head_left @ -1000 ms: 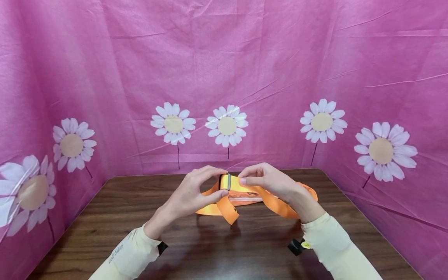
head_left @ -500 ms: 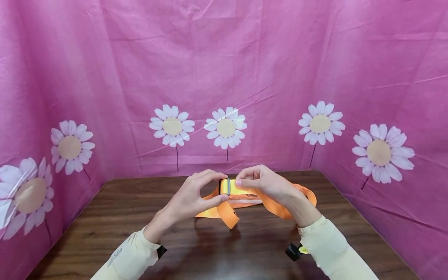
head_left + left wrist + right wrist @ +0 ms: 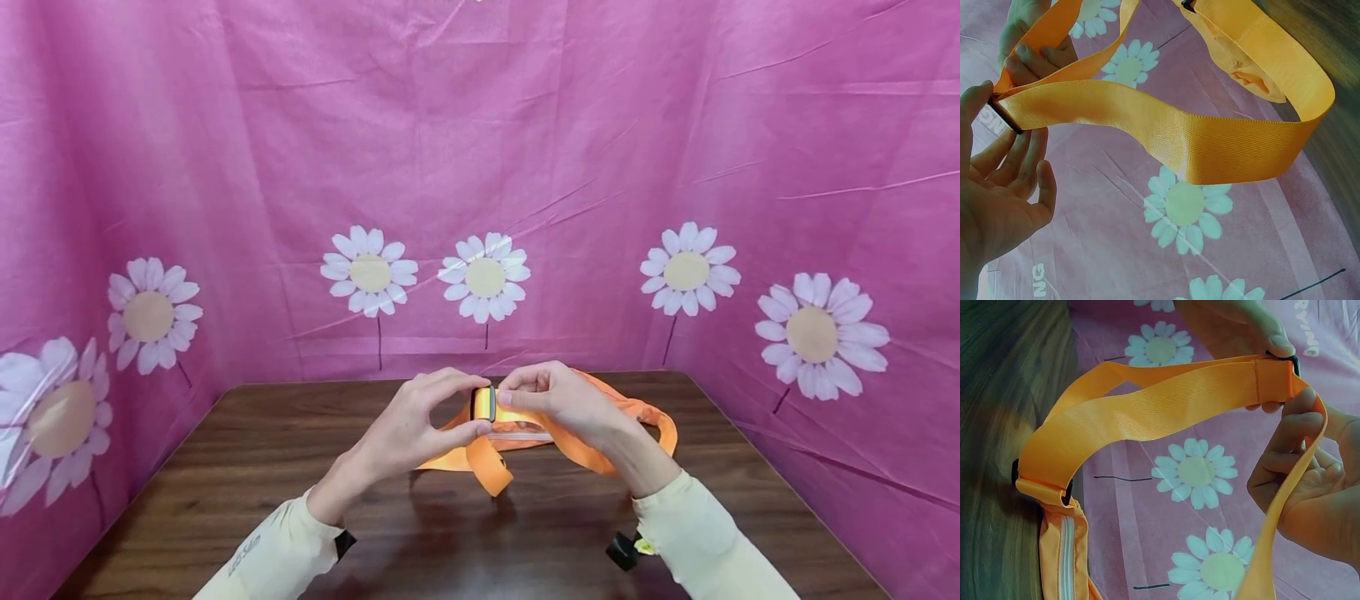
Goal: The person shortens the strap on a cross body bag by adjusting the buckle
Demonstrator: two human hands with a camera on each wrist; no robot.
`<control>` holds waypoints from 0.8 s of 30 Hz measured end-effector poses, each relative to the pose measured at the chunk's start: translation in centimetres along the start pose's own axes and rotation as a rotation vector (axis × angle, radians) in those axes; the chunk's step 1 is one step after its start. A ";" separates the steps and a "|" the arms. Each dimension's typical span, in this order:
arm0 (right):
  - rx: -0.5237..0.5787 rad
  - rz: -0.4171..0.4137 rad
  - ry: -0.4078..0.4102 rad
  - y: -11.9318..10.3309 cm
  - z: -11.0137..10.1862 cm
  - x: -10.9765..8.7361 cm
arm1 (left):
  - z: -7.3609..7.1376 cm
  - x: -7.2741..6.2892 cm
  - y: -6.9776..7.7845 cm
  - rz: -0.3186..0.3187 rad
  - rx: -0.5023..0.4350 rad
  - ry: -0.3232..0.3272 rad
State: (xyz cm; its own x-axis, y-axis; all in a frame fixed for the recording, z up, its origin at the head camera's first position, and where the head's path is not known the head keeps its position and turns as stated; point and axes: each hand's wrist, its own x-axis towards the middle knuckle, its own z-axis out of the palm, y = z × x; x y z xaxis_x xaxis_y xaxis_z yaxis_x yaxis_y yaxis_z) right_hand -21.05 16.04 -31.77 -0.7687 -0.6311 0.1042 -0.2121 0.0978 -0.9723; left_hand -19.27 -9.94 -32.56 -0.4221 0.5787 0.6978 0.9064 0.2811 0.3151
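An orange webbing strap (image 3: 1235, 147) runs through a black slide buckle (image 3: 492, 405), held up above the table. My left hand (image 3: 405, 421) pinches the buckle's frame between thumb and fingers at its top and bottom edges. Just right of it, my right hand (image 3: 573, 408) pinches the strap between thumb and index finger, its fingertips close to the buckle. In the right wrist view, the strap leads down to a second black buckle (image 3: 1015, 472) on an orange pouch (image 3: 1050, 553) with a white zipper (image 3: 1067, 556). A short strap loop (image 3: 489, 467) hangs below the left hand.
The brown wooden table (image 3: 300, 517) spreads beneath both hands. A pink curtain (image 3: 480, 150) with white daisies encloses the back and sides. Black devices, such as the right one (image 3: 621, 550), sit at the wrists by the pale sleeves.
My right hand has moved a little left, bringing its fingertips closer to the buckle. The left hand keeps its pinch. At the back right, more of the orange strap shows behind the right hand.
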 end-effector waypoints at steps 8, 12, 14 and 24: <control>0.028 -0.014 -0.026 0.5 -1.2 -0.3 | -0.3 0.0 0.0 0.000 -0.004 0.010; 0.015 -0.019 -0.027 0.5 -1.5 -0.4 | -0.3 -0.2 0.0 -0.027 -0.013 0.004; 0.014 -0.022 -0.030 0.5 -1.5 -0.4 | -0.3 -0.2 0.0 -0.030 -0.018 0.004; 0.103 -0.046 -0.021 0.4 -0.8 -0.1 | -0.4 0.1 0.2 -0.008 -0.006 0.028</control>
State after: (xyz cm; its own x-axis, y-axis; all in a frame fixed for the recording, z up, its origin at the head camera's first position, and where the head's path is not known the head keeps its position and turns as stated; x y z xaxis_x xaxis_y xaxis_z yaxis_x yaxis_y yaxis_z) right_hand -21.56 16.76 -32.01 -0.7463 -0.6495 0.1458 -0.1831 -0.0103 -0.9830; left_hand -19.15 -10.11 -32.16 -0.4292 0.5547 0.7128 0.9030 0.2811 0.3250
